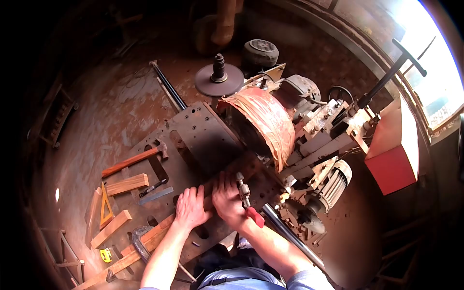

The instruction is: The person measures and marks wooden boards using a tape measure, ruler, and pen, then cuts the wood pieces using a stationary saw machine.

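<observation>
My left hand [191, 208] lies palm down at the edge of the dark metal machine table [193, 159], its fingers stretched forward beside a long wooden strip [154, 237]. Close to its right, my right hand [226, 198] rests with fingers extended on the same strip's dark far part, beside a metal clamp [243, 190] with a red handle [254, 217]. Whatever lies under the palms is hidden. A dark C-clamp [140, 244] sits across the strip left of my left forearm.
On the left lie a hammer [133, 162], wooden blocks [127, 185], a yellow triangle square [106, 208] and a tape measure [106, 255]. Ahead stand an orange-covered guard [268, 118] and a round disc [219, 81]. Motors [333, 181] and a red box [394, 159] are at right.
</observation>
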Demonstrator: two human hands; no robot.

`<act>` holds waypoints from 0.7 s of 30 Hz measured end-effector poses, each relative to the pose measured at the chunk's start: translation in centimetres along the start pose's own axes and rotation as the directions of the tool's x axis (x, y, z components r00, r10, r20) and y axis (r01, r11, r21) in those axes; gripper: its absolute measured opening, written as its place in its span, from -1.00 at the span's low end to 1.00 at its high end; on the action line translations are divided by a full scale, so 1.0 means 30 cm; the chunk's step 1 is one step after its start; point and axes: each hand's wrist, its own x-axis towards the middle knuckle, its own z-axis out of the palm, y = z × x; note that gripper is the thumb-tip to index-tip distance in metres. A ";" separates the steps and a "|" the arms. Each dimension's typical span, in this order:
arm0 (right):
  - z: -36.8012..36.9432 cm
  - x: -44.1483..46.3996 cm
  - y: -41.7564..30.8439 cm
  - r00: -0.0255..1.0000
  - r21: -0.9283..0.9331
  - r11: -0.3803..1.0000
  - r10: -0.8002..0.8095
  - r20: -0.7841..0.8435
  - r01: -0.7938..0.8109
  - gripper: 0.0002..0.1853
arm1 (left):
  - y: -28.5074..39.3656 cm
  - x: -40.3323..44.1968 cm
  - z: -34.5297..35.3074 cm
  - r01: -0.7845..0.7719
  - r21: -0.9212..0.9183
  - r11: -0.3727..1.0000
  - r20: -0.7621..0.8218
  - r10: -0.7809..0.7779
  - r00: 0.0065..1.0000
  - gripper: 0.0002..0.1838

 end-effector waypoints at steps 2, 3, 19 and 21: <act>0.005 0.037 -0.011 0.999 0.135 0.990 0.039 -0.026 -0.036 -0.46 | -0.034 0.019 -0.002 0.005 -0.016 1.000 -0.004 -0.005 1.000 -0.12; -0.023 0.060 0.007 0.996 0.285 0.956 0.077 -0.039 -0.063 -0.47 | -0.056 0.032 -0.007 0.007 -0.024 1.000 -0.007 -0.007 1.000 -0.11; 0.012 0.573 -0.106 0.996 0.553 0.830 0.086 -0.003 -0.069 -0.51 | -0.467 0.335 -0.062 0.031 -0.047 0.998 0.103 -0.026 0.994 -0.10; -0.019 0.657 -0.107 0.996 0.524 0.849 0.086 -0.007 -0.070 -0.51 | -0.538 0.386 -0.067 0.025 -0.038 0.999 0.083 -0.022 0.996 -0.10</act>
